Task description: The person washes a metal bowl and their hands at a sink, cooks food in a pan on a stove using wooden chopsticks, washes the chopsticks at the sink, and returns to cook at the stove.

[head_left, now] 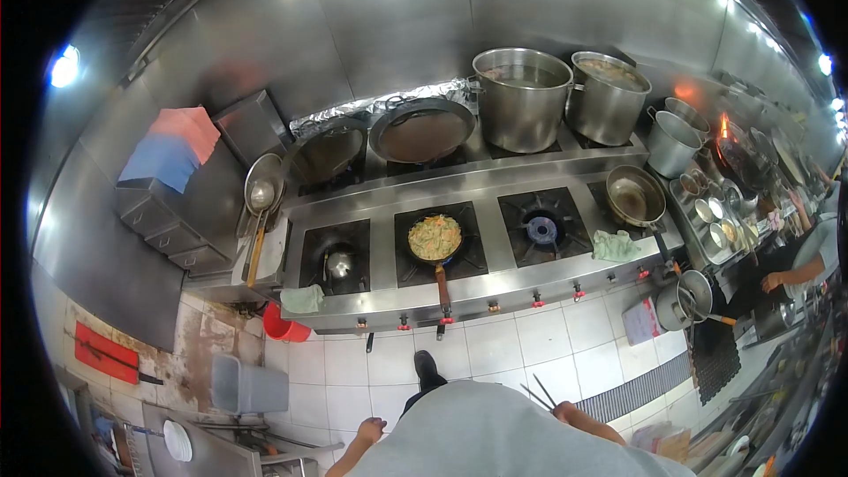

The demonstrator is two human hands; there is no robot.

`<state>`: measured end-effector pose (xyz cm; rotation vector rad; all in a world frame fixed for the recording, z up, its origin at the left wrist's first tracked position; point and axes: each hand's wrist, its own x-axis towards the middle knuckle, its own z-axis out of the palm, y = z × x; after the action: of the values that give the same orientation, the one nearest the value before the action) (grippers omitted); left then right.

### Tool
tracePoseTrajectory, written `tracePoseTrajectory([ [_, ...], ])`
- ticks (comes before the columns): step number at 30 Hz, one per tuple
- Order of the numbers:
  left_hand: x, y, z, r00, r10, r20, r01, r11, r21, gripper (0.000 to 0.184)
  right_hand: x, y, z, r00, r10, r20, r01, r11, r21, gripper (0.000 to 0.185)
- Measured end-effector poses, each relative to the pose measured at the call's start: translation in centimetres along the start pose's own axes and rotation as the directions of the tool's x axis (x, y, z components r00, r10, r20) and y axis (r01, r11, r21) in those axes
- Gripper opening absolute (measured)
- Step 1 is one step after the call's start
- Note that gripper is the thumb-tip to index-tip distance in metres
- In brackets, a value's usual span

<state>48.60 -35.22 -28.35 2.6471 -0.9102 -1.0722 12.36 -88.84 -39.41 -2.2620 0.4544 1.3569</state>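
Note:
My left hand (372,429) is at the bottom centre, its fingers curled; I cannot make out anything in it. To the right, my right hand (565,412) is closed on a pair of long chopsticks (542,391), whose tips are spread apart and point up-left. Both hands are below the stove's front edge, touching nothing on it. On the second burner from the left sits a pan of food (435,238) in yellow, green and orange bits, its wooden handle (443,289) toward me. A metal ladle (338,265) rests on the leftmost burner.
Two large pots (523,106) (609,97) and two wide dark pans stand behind. An empty wok (635,195) is right. Cloths (303,299) lie on the front edge. A red bucket (284,324) and grey bin (250,386) are left. Another person's hand (774,282) is far right.

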Motion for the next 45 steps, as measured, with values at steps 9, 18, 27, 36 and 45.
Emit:
tracePoseTrajectory([
  [9,0.3,-5.7,6.4,0.989,0.146,0.008,-0.146,0.976,0.163,0.035,-3.7,-2.6,-5.8,0.97,0.048,-0.239,-0.009,0.987,0.16,0.025],
  [18,0.5,-3.8,5.0,0.983,0.182,-0.026,-0.17,0.955,0.243,0.032,-4.0,-1.3,-2.6,1.0,0.019,0.014,-0.019,0.999,-0.039,0.018],
  [27,1.0,-3.2,4.9,0.991,0.134,-0.017,-0.129,0.977,0.171,0.033,-4.0,-0.8,-0.9,0.999,-0.047,0.028,0.051,0.984,-0.169,0.013],
  [36,-1.3,3.4,-2.1,0.995,0.083,-0.048,-0.084,0.996,-0.022,0.029,-4.3,-1.3,-0.5,0.955,0.296,-0.029,-0.258,0.871,0.418,0.015],
  [45,1.1,-2.4,4.6,0.98,0.2,0.001,-0.195,0.949,0.246,0.03,-1.7,0.8,1.7,0.993,0.111,-0.028,-0.111,0.994,0.008,0.013],
])
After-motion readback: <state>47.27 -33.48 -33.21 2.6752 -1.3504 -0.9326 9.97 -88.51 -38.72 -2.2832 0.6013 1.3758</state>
